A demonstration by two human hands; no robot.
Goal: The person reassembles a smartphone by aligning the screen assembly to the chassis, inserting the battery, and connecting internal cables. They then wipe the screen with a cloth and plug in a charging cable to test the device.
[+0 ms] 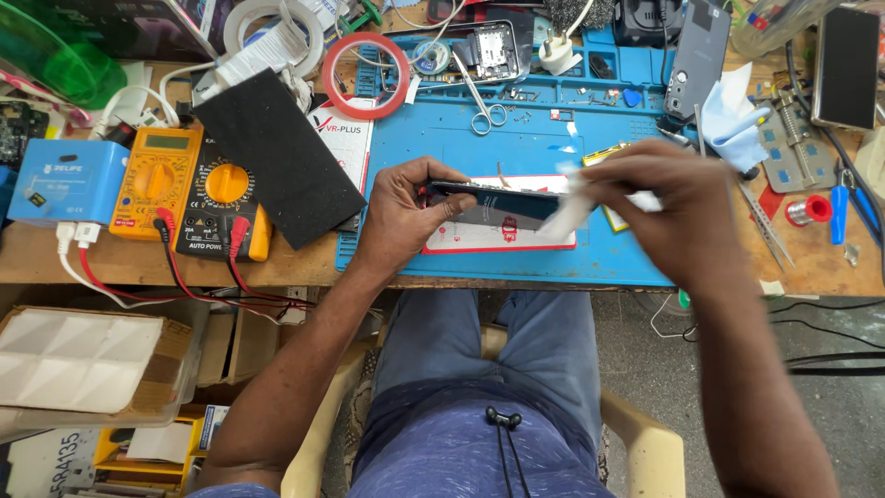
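Note:
My left hand [401, 214] grips the left end of a dark phone [498, 205], held on edge just above the blue work mat [516, 138]. My right hand [668, 207] holds a white strip [564, 214], a wipe or piece of film, against the phone's right end. The hand is blurred, and its fingers cover that end of the phone. A white card with a red border [479, 240] lies on the mat under the phone.
Scissors [481, 97], a red tape ring [366, 76], a black foam pad [277, 157], an opened phone body [493, 48] and a grey phone back [698, 57] lie on the bench. Two multimeters [189, 189] and a blue box [64, 180] sit at left, tweezers [761, 217] at right.

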